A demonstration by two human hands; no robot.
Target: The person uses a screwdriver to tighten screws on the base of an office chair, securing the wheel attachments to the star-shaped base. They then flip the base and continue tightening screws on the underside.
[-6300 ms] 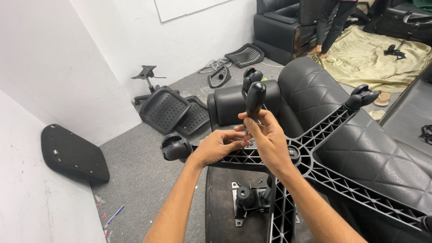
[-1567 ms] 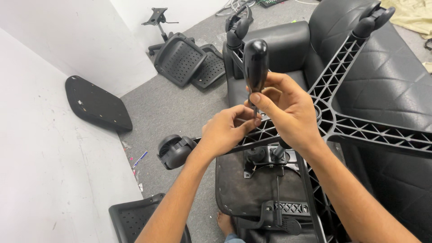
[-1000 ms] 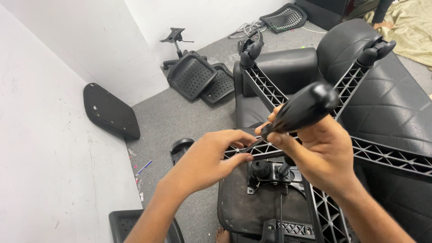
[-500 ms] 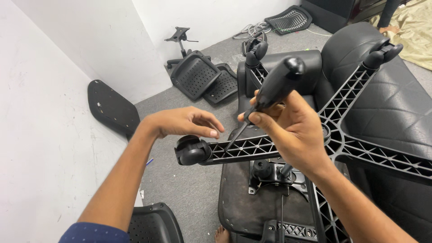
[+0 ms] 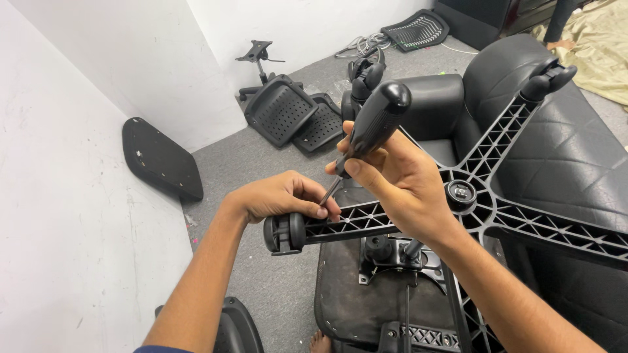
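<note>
Right hand [image 5: 399, 180] clamped on screwdriver [image 5: 373, 124]; left hand [image 5: 284, 196] closed around base arm [image 5: 347, 219] beside caster [image 5: 282, 233] (tip hidden). Slip risked: fingers could be jabbed.

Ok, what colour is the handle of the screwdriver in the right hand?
Black all over, matt finish. The screwdriver handle shows best in the head view, gripped by the right hand.

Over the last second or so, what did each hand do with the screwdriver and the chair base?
The left hand, which half a second ago hovered open and apart, has come back down onto the base arm by the caster, its fingers closing at the tip of the screwdriver. The right hand kept its grip on the black handle, tilted up to the right. The upturned chair base did not shift.
</note>
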